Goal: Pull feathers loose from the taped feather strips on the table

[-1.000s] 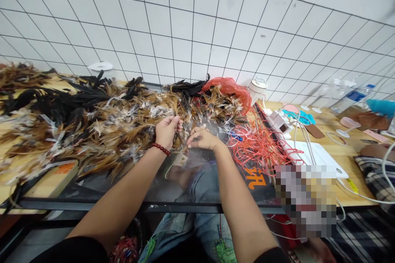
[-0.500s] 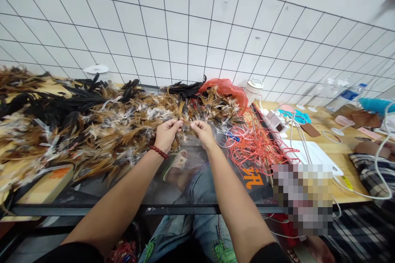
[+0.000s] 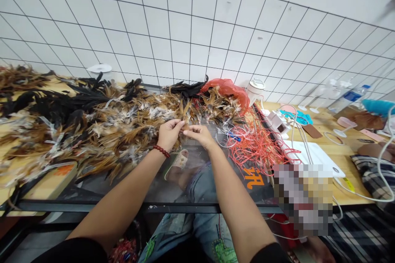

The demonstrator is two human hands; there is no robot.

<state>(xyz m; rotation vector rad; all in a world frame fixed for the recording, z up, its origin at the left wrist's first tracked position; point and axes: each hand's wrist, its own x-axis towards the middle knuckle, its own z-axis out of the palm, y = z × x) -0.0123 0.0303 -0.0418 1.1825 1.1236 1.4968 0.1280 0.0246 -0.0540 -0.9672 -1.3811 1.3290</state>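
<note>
My left hand (image 3: pixel 169 134) wears a dark red bead bracelet (image 3: pixel 161 151). Its thumb and forefinger pinch a small brown feather (image 3: pixel 184 114), whose tip points up toward the wall. Close beside it, my right hand (image 3: pixel 201 134) has thumb and forefinger drawn together, their tips meeting the left fingertips. Whatever lies between those right fingertips is too small to make out. A wide heap of brown, white and grey feathers (image 3: pixel 123 127) spreads behind and left of my hands. Longer black feathers (image 3: pixel 66 100) lie at its back left.
Tangled red strings (image 3: pixel 256 146) lie to the right, by a red plastic bag (image 3: pixel 226 90) and a white lidded cup (image 3: pixel 255 90). Farther right are a white flat device (image 3: pixel 314 158), cables and a water bottle (image 3: pixel 352 94). A person in plaid clothing (image 3: pixel 359 230) sits there. Wire grid backs the table.
My right hand has moved left, closing the gap to my left hand, and its fingers point more sideways. The view has shifted slightly.
</note>
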